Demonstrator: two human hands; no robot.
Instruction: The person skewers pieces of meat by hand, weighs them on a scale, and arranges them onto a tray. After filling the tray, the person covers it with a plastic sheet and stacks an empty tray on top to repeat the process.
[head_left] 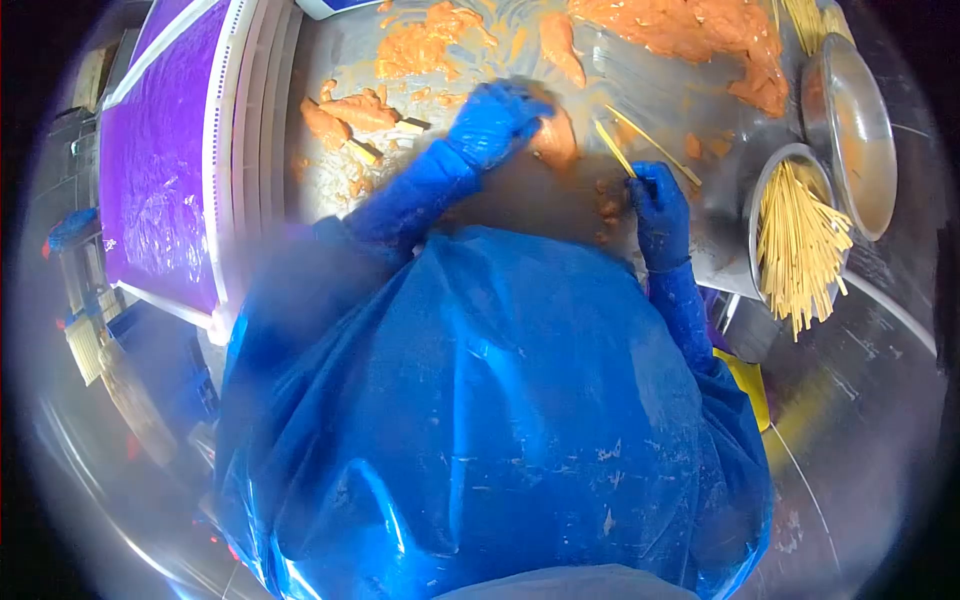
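My left hand (495, 125), in a blue glove, has its fingers closed on the upper end of an orange, marinated strip of raw meat (556, 140). To its right, my gloved right hand (661, 208) pinches a thin wooden skewer (614, 148), whose tip points up and left toward the meat, apart from it. A second skewer (655, 145) lies on the metal tabletop just beyond that hand. Left of my left hand lie two skewered meat pieces (362, 110) with flat pale stick ends showing.
Heaps of marinated meat (690, 40) lie at the back, with a smaller pile (425, 45) on the left. A metal container of skewers (800, 235) stands at right beside a metal bowl (860, 140). Stacked trays with purple film (165, 160) border the left.
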